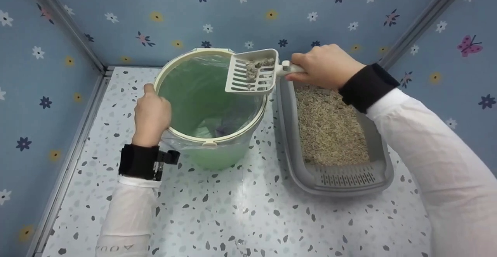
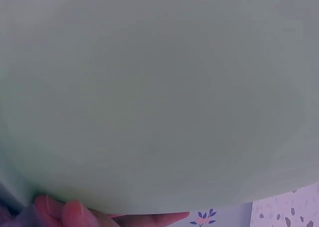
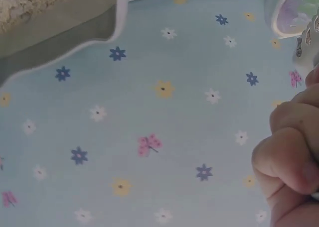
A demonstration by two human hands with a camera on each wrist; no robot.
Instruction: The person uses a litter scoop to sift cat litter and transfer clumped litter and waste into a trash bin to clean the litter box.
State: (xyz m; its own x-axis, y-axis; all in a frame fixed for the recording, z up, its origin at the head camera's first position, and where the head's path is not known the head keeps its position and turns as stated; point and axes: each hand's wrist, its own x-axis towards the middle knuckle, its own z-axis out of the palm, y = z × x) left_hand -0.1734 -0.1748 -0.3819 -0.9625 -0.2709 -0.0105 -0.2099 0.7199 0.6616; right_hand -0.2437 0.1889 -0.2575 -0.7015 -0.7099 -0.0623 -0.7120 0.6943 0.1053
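One blue flowered wall (image 1: 46,70) is standing at the far left, and near it, over the speckled floor (image 1: 217,218), a white sleeve (image 1: 130,210) with a black wristband (image 1: 136,162) is leading to the person's left hand (image 1: 152,115). That hand is gripping the left side of the pale rim (image 1: 209,142) on a green bin (image 1: 219,159); from the left wrist, a few bent fingers are showing low in the corner, beneath a pale surface that is filling most of the view. Inside the bin a clear liner (image 1: 250,108) is hanging, and something crumpled is lying at the bottom, too murky for me to name. Over the right part of the bin's mouth a white slotted scoop (image 1: 252,91) is hanging, bearing grey-brown clumps (image 1: 254,69); whether it is touching the rim I cannot tell. Further right, the right hand (image 1: 324,67) is wrapping curled fingers round the scoop's handle (image 1: 290,68), with another black wristband (image 1: 369,87) and white sleeve (image 1: 435,144) showing behind it. Partly under that arm, a grey litter box (image 1: 289,140) is sitting just beside the bin, holding tan litter (image 1: 334,129). Another flowered wall (image 1: 446,82) is bounding the far right.
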